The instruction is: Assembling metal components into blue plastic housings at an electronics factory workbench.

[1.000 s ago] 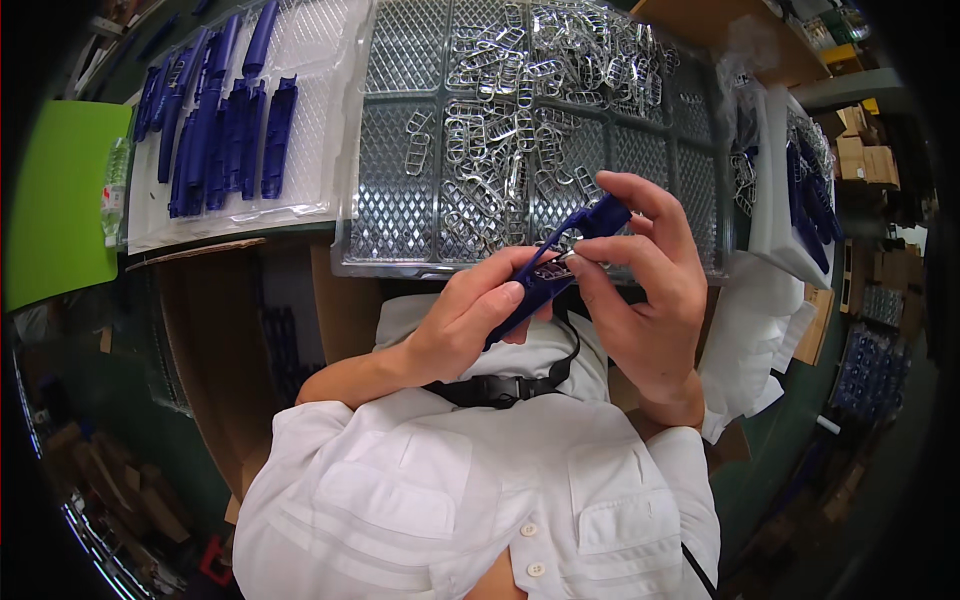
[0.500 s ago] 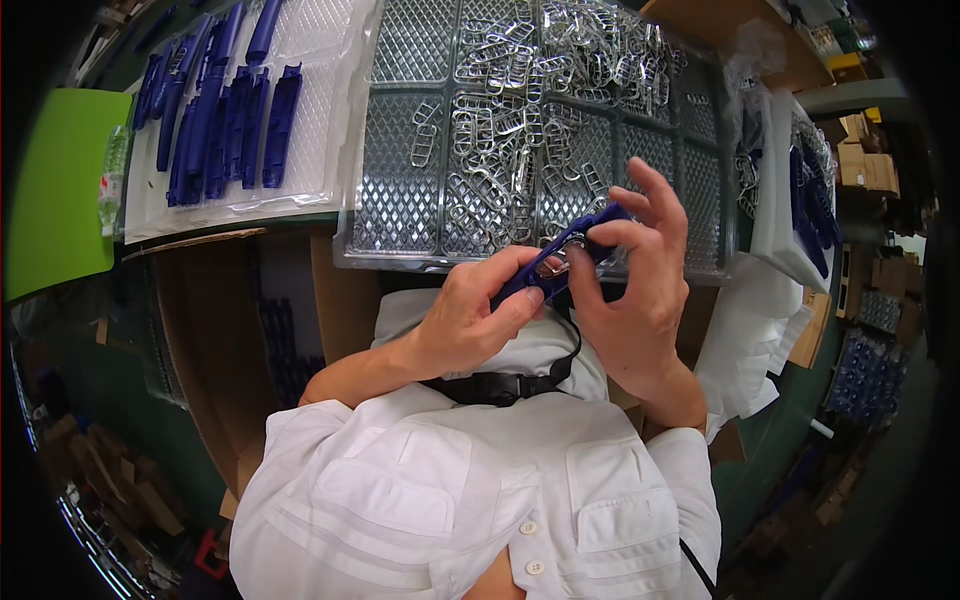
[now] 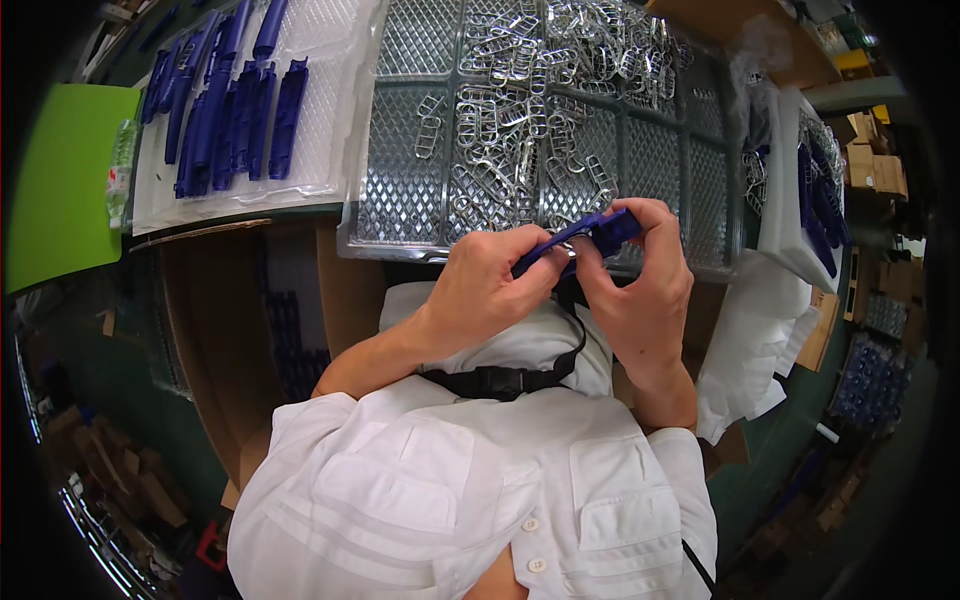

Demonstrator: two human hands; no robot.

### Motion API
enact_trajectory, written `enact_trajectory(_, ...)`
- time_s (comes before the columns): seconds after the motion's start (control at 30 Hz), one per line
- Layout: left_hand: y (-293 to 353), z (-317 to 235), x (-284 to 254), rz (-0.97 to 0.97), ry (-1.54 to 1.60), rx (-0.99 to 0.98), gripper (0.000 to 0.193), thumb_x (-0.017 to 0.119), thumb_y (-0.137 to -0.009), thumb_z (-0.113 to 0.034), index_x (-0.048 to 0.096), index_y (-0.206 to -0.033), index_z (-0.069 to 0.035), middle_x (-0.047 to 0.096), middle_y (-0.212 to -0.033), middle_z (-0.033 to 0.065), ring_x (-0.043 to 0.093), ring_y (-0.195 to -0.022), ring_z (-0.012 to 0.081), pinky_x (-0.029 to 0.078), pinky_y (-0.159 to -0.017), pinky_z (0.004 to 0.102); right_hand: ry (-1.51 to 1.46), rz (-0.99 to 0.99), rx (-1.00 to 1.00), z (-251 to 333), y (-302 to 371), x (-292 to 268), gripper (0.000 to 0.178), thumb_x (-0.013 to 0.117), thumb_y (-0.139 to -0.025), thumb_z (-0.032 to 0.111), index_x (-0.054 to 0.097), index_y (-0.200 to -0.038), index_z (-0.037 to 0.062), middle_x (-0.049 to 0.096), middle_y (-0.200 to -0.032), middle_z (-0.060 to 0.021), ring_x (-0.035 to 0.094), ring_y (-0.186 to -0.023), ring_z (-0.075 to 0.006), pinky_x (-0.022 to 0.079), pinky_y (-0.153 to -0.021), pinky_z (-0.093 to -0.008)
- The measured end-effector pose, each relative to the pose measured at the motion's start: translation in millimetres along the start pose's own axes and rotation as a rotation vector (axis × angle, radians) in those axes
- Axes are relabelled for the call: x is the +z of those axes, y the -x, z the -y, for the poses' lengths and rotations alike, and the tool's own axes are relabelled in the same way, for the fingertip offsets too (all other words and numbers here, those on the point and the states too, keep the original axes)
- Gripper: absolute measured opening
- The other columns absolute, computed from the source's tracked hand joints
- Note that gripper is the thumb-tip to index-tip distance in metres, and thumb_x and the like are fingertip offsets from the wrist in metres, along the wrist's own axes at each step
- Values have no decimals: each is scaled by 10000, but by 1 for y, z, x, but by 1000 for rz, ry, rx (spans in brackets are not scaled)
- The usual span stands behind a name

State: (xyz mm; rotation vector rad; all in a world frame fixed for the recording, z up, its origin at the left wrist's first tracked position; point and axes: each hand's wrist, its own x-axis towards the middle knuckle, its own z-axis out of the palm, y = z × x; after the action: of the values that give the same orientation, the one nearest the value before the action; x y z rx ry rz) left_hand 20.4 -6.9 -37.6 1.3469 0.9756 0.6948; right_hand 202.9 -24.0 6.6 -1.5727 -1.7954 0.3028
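1. Currently, the left hand (image 3: pixel 495 280) pinches the left end of a blue channel-shaped plastic housing (image 3: pixel 613 232); the right hand (image 3: pixel 650 275) grips its right end between thumb and fingers.
2. The housing is held tilted over the near edge of a clear compartmented tray (image 3: pixel 400 215) strewn with looped wire clips (image 3: pixel 500 190).
3. Some metal (image 3: pixel 571 247) glints between the thumbs; how it sits cannot be told.
4. Good handling, I judge, means bracing the left end, pressing squarely with the right thumb and not bending the thin rail.
5. At left, a clear bottle (image 3: pixel 121 168) wears a red-and-white label (image 3: pixel 118 183), its print unreadable.
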Motion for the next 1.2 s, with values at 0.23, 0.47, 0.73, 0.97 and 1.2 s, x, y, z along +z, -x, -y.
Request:
enact_trajectory(0.23, -3, 8, 1, -47, 10, -40, 173, 654, -999, -122, 712, -905, 10, 695, -698, 29, 664, -643, 69, 518, -568, 243, 0, -41, -62, -4, 2, 9, 433, 830, -783, 12, 551, -1113, 30, 634, -976, -131, 678, -785, -334, 548, -661, -415)
enact_trajectory(0.47, -3, 5, -2, -102, -41, 74, 180, 763, -928, -183, 730, -907, -8, 624, -614, 42, 543, -526, 93, 424, -496, 292, -240, -46, -56, -15, -2, 13, 433, 796, -780, -81, 532, -1104, 31, 631, -1007, -124, 663, -833, -271, 555, -731, -369)
enact_trajectory(0.73, 20, -25, -55, 108, -91, 211, 400, 742, -934, -60, 683, -1317, 38, 700, -1148, 148, 680, -975, 220, 536, -863, 320, -876, -219, -115, -46, 2, -4, 502, 769, -788, -181, 531, -1158, 60, 605, -1149, -168, 608, -995, -210, 560, -889, -344)
enact_trajectory(0.97, 11, -26, -66, -123, -284, 538, 527, 843, -791, 17, 724, -1300, -48, 722, -1193, 133, 698, -1076, 281, 571, -903, 363, -603, -128, -183, -52, -14, -8, 539, 752, -811, -144, 570, -1291, 19, 633, -1288, -203, 647, -1085, -238, 558, -951, -347)
enact_trajectory(1.2, -16, -42, -92, -258, -429, 586, 514, 855, -754, 39, 747, -1250, -44, 726, -1190, 125, 695, -1052, 287, 565, -904, 364, -403, -170, -75, -60, -21, -10, 460, 734, -850, -114, 611, -1279, -3, 653, -1306, -172, 665, -1059, -222, 530, -982, -344)
